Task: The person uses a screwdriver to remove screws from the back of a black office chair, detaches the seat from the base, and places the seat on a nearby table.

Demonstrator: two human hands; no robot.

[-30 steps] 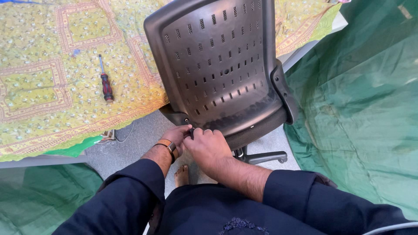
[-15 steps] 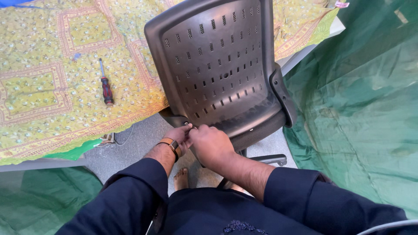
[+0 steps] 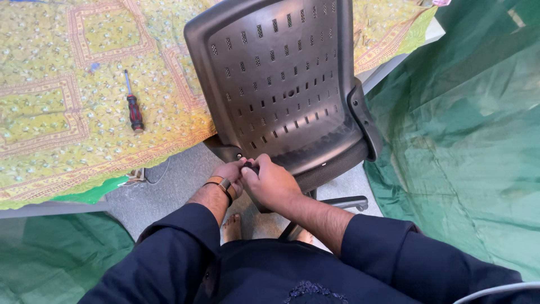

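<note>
pinching a small black part (image 3: 251,166) at the chair's (image 3: 281,84) lower left edge, both hands' fingers close on it: left hand (image 3: 229,171), right hand (image 3: 270,183). left of the chair, a screwdriver (image 3: 133,107) lies on yellow cloth (image 3: 50,112).

You get bright, even daylight, sharp across the frame. A soft sheen lies on the black chair back (image 3: 281,79), faint glare on the green sheet (image 3: 467,129), and shadows stay weak.

Hands: we are holding our left hand (image 3: 229,171) and right hand (image 3: 271,183) pressed together in front of us, fingers curled inward, both forearms angling forward from dark sleeves.
</note>
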